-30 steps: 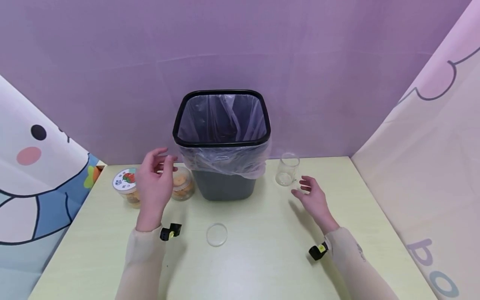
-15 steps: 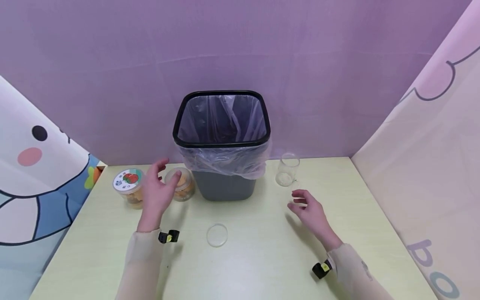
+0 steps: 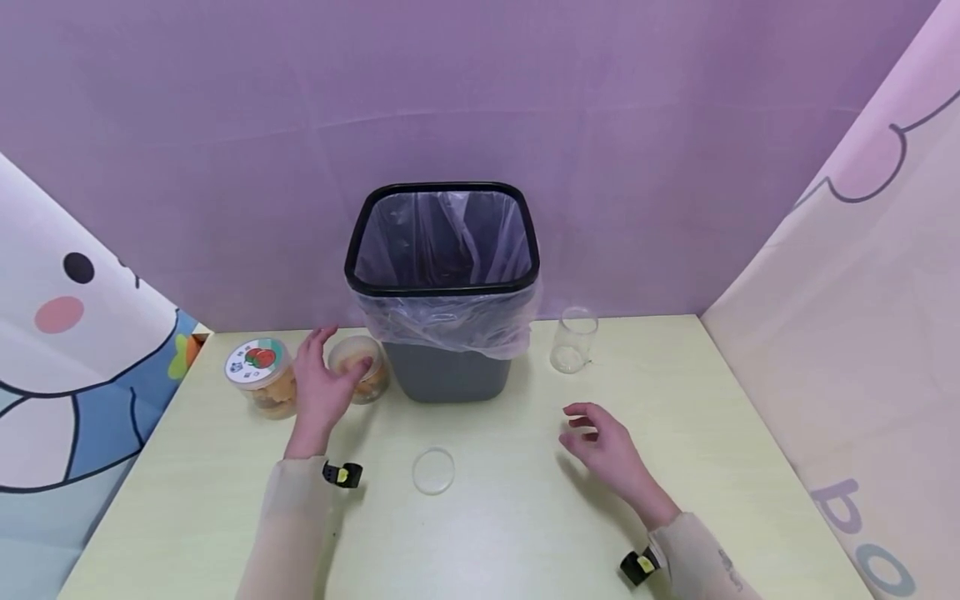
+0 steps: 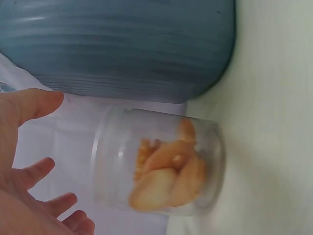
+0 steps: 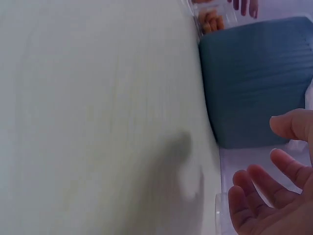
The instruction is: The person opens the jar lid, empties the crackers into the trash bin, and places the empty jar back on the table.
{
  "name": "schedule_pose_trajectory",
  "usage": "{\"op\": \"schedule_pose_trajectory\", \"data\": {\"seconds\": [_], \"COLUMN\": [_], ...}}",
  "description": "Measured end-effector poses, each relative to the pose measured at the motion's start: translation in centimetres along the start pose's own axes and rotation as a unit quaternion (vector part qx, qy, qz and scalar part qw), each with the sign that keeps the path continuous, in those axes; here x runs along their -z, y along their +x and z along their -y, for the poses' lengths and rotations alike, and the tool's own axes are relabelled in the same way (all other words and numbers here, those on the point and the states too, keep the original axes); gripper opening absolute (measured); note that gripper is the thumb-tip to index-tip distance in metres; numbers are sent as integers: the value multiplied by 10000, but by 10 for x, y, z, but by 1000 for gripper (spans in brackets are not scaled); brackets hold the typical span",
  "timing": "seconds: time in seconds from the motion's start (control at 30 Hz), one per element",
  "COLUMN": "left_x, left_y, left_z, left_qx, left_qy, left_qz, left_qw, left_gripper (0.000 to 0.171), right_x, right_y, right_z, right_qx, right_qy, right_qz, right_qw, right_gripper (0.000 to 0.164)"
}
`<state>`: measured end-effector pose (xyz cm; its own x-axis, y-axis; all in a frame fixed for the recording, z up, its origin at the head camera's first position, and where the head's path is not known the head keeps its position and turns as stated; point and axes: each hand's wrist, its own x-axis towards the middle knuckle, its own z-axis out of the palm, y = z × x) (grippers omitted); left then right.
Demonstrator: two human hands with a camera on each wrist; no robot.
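My left hand (image 3: 324,396) hovers at a clear plastic jar of tan cookies (image 4: 166,166), thumb and fingers spread apart. In the left wrist view a gap shows between the fingertips and the jar's top. Just left of this hand stands a second jar of cookies (image 3: 272,395), whose white lid carries a red fruit picture. My right hand (image 3: 604,446) is over the table's right half, fingers loosely bent and holding nothing. Behind it stands a clear, cup-like container (image 3: 574,343). A thin transparent ring (image 3: 433,493) lies on the table between the two arms.
A grey trash bin (image 3: 446,375) with a black rim and a translucent liner stands at the table's back middle, close beside the cookie jar. A purple cloth (image 3: 637,167) hangs behind the pale table (image 3: 495,533), with printed cloths at both sides.
My left hand has come down and shifted right toward the near cookie jar, its fingers spreading. My right hand has drawn back toward me and left, away from the clear container.
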<state>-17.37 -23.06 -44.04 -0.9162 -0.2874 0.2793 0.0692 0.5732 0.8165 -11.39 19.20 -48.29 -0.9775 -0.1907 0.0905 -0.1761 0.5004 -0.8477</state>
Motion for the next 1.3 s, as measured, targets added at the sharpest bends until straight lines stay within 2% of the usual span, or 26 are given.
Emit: {"op": "schedule_pose_trajectory", "data": {"seconds": [0.17,0.3,0.5,0.6,0.7,0.9,1.17,1.3], "left_x": [-6,-12,-19,-21,-22,-23,-18,-15], "left_y": [2,5,7,7,6,5,-4,-9], "left_z": [11,21,27,28,31,35,31,25], "left_qx": [192,182,295,423,471,614,709,623], "left_qy": [-29,-65,-410,-469,-303,-40,79,153], "left_qz": [99,140,286,417,506,495,529,511], "left_qw": [9998,9997,9983,9971,9971,9969,9960,9966], "left_gripper": [76,80,81,84,88,90,89,88], "right_x": [-7,-11,-17,-18,-18,-19,-21,-22], "right_y": [-9,-15,-21,-23,-24,-25,-27,-27], "right_z": [8,14,20,22,23,22,18,16], "right_qx": [235,505,788,814,827,752,517,509], "right_qy": [-100,-114,-83,-21,17,95,188,222], "right_qz": [100,232,412,470,481,543,610,615], "right_qw": [9996,9984,9960,9956,9954,9956,9966,9966], "right_gripper": [40,39,37,37,36,37,39,39]}}
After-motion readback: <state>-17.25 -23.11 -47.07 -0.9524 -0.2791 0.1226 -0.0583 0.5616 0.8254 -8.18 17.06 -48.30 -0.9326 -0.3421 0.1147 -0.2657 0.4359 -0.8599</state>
